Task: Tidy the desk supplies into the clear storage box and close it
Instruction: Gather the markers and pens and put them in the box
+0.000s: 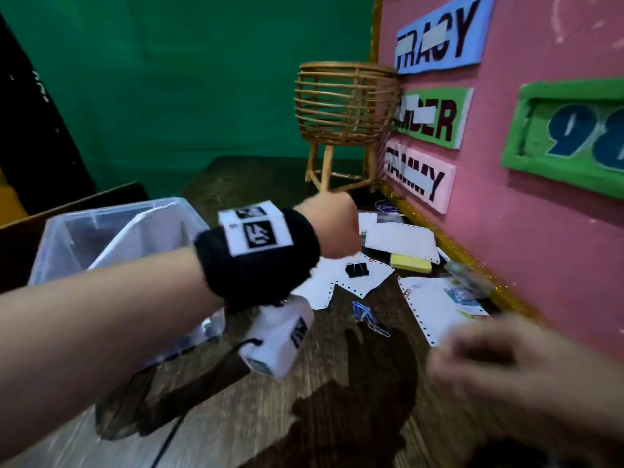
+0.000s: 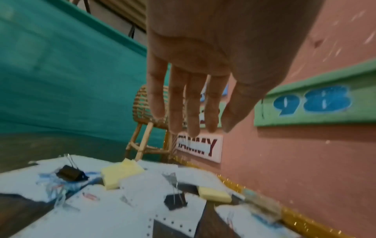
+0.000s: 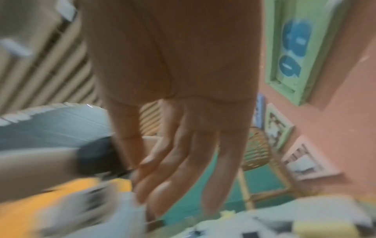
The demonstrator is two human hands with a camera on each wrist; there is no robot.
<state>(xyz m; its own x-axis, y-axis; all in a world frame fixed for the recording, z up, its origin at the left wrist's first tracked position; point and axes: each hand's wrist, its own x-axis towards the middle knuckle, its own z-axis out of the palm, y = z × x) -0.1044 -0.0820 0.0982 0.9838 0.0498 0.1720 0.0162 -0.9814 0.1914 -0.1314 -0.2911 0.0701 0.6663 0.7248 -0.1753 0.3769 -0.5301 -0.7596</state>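
The clear storage box [image 1: 67, 238] stands open at the left, with a pale panel [image 1: 135, 234] leaning inside it. My left hand [image 1: 329, 228] reaches across above scattered white papers [image 1: 398, 239]. Its fingers [image 2: 191, 112] hang straight and hold nothing. Under it lie two black binder clips [image 2: 71, 173] [image 2: 176, 201] and two yellow sticky pads [image 2: 121, 174] [image 2: 214, 194]. Blue paper clips [image 1: 364, 312] lie nearer to me. My right hand [image 1: 489, 359] is blurred at the lower right, its fingers [image 3: 173, 177] loose and empty.
A pink board [image 1: 506, 197] with name signs walls off the right side, edged with a gold strip [image 1: 449, 244]. A rattan basket stand [image 1: 344, 106] stands in the back corner. A green cloth [image 1: 169, 79] hangs behind the dark wooden desk [image 1: 304, 417].
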